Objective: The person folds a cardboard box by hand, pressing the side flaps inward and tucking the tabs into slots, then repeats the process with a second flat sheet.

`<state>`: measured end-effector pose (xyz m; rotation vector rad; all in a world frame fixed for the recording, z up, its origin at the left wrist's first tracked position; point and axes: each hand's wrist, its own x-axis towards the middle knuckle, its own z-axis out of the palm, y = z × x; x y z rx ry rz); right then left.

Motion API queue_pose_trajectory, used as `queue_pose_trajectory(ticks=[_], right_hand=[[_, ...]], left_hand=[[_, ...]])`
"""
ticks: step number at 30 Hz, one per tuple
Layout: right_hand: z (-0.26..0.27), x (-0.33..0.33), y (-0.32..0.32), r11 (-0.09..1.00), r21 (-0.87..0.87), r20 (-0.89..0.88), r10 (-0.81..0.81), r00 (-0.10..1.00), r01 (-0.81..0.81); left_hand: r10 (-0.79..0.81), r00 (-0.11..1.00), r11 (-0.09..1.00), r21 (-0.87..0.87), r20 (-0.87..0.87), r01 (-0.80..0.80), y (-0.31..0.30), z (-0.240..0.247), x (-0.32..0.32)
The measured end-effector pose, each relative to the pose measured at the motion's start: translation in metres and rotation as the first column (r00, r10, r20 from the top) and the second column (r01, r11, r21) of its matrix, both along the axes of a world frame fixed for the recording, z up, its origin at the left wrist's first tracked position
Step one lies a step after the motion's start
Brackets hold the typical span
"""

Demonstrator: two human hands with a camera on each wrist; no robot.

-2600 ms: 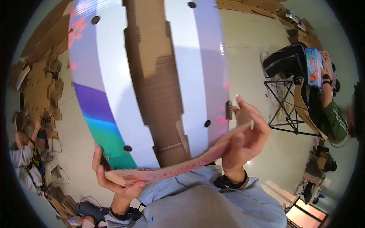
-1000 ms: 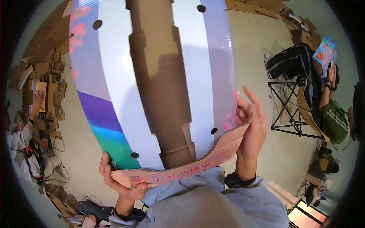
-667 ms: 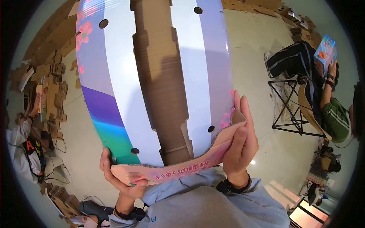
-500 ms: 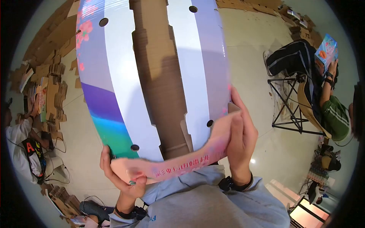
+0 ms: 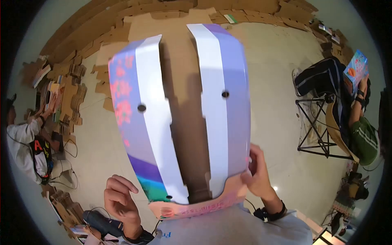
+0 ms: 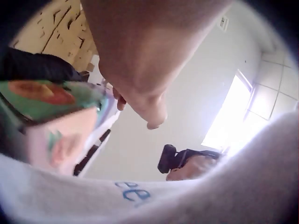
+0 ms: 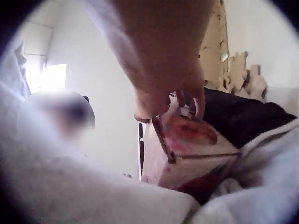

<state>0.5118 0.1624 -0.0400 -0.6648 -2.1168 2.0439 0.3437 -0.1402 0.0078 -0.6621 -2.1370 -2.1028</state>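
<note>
The right hand point(image 5: 261, 177) grips the box point(image 5: 238, 118) at its near right corner, the thumb on the edge of the pink end panel point(image 5: 228, 196) and the fingers bent against the side; the right wrist view shows those fingertips at the printed side. The left hand point(image 5: 122, 200) is released, its fingers loosely curled, apart from the box and just beside its near left corner. The box lies lengthwise in front of the person's body, its end panel against or just before the grey shirt point(image 5: 204, 232); which of the two cannot be told. Two white-striped top flaps point(image 5: 153, 81) leave a long gap down the middle, with brown cardboard inside. Round dark holes pierce the flaps, pink flowers run along the left side, and purple and green bands cover its near left corner. Each wrist wears a black band. Beyond the box, cardboard sheets point(image 5: 159, 24) lie on the pale floor point(image 5: 273, 73). To the left, a person in a light shirt point(image 5: 22, 139) reaches to a cardboard stack point(image 5: 73, 98). To the right, a person in a green top point(image 5: 364, 141) holds a blue printed piece point(image 5: 356, 70), with a black-framed stool point(image 5: 322, 126) near them.
</note>
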Motion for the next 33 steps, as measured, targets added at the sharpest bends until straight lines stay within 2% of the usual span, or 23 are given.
queue_pose_trajectory(ticks=[1,2,4,7,8,9,10,12,13,15,16,21,24,25,28,31,33], right_hand=[[0.0,0.008,-0.003,0.999,0.016,0.014,0.036,0.999,-0.036],[0.004,0.008,0.001,0.991,0.031,0.053,0.13,0.99,-0.131],[0.015,0.001,0.017,0.949,0.061,0.127,0.299,0.946,-0.309],[0.024,-0.029,0.044,0.949,0.273,0.055,0.147,0.988,-0.157],[0.027,-0.043,0.047,0.925,0.378,-0.071,0.079,0.994,-0.046],[0.028,-0.056,0.046,0.89,0.45,-0.202,0.026,0.979,0.069],[0.032,-0.065,0.045,0.883,0.463,-0.249,0.044,0.967,0.079],[0.05,-0.086,0.047,0.863,0.493,-0.35,0.08,0.933,0.111],[0.06,-0.099,0.048,0.794,0.6,-0.324,0.124,0.938,0.102],[0.079,-0.125,0.05,0.608,0.789,-0.252,0.194,0.948,0.085],[0.084,-0.14,0.052,0.582,0.808,-0.254,0.206,0.945,0.09],[0.086,-0.208,0.053,0.499,0.862,-0.209,0.196,0.958,0.086],[0.082,-0.226,0.046,0.547,0.836,-0.083,0.204,0.976,-0.043],[0.086,-0.229,0.039,0.502,0.864,-0.079,0.204,0.976,-0.035],[0.083,-0.232,0.035,0.551,0.835,-0.13,0.188,0.973,0.005],[0.079,-0.228,0.04,0.542,0.84,-0.17,0.223,0.96,0.023],[0.08,-0.222,0.049,0.654,0.757,-0.237,0.247,0.94,0.019]], left_hand=[[-0.041,0.999,0.997,-0.072,-0.036,0.038,0.004,0.009,0.0],[-0.056,0.998,0.993,-0.105,0.023,0.058,0.012,0.019,0.005],[-0.253,0.967,0.942,-0.234,-0.027,0.24,0.026,0.031,-0.004],[-0.431,0.869,0.888,-0.058,0.242,0.456,0.043,0.027,-0.009],[-0.521,0.747,0.854,0.259,0.414,0.452,0.049,0.03,-0.01],[-0.625,0.582,0.769,0.54,0.521,0.342,0.053,0.035,-0.012],[-0.736,0.395,0.641,0.753,0.549,0.15,0.054,0.039,-0.014],[-0.755,0.328,0.602,0.799,0.567,0.005,0.06,0.031,-0.024],[-0.775,0.291,0.569,0.82,0.561,-0.065,0.062,0.025,-0.03],[-0.835,0.277,0.479,0.876,0.475,-0.058,0.063,0.017,-0.034],[-0.863,0.262,0.434,0.899,0.433,-0.055,0.063,0.013,-0.035],[-0.87,0.269,0.431,0.902,0.413,0.01,0.059,0.003,-0.037],[-0.863,0.289,0.434,0.901,0.413,0.01,0.057,0.005,-0.038],[-0.858,0.301,0.437,0.899,0.416,0.004,0.056,0.005,-0.038],[-0.82,0.401,0.466,0.883,0.408,0.056,0.055,0.003,-0.033],[-0.711,0.459,0.631,0.772,0.533,0.082,0.049,0.004,-0.021],[-0.775,0.442,0.54,0.837,0.453,0.09,0.045,-0.004,-0.018]])
